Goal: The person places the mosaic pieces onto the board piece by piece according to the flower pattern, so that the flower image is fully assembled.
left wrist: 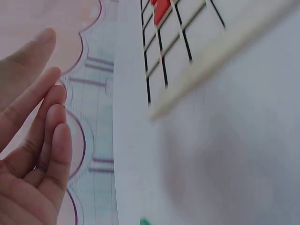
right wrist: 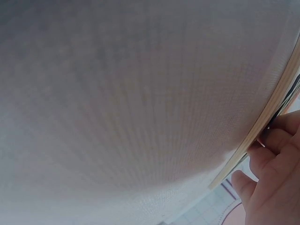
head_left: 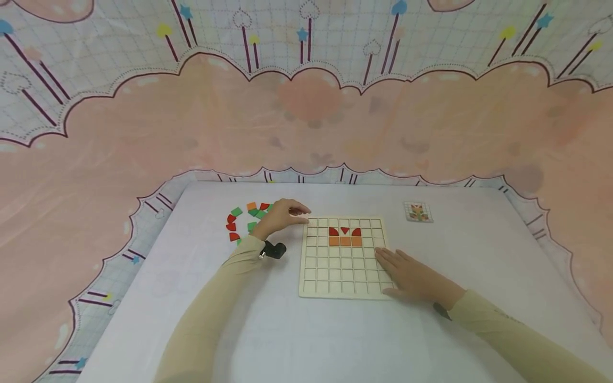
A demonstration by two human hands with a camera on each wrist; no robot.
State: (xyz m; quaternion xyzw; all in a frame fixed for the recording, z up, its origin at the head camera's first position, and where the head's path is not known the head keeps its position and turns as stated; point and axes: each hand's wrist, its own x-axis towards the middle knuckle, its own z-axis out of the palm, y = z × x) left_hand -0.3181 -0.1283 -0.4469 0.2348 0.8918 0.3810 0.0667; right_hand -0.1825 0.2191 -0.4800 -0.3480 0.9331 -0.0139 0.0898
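A square wooden grid board (head_left: 335, 271) lies on the table. In its upper rows sit a red triangle (head_left: 345, 231) between two red rounded pieces and, below them, a row of orange squares (head_left: 345, 241). My left hand (head_left: 280, 217) hovers by the board's upper left corner, thumb and fingers apart with nothing between them; the left wrist view shows its loosely bent fingers (left wrist: 61, 145). My right hand (head_left: 412, 276) rests on the board's right edge with its fingers stretched over the rim. The right wrist view shows these fingers (right wrist: 262, 159) at the wooden edge.
Loose red, green and orange pieces (head_left: 231, 226) lie scattered to the left of the board, partly hidden behind my left hand. A small card (head_left: 417, 211) with a flower pattern on a grid lies at the back right. Patterned cloth (head_left: 306, 127) hangs behind the white table (head_left: 306, 340).
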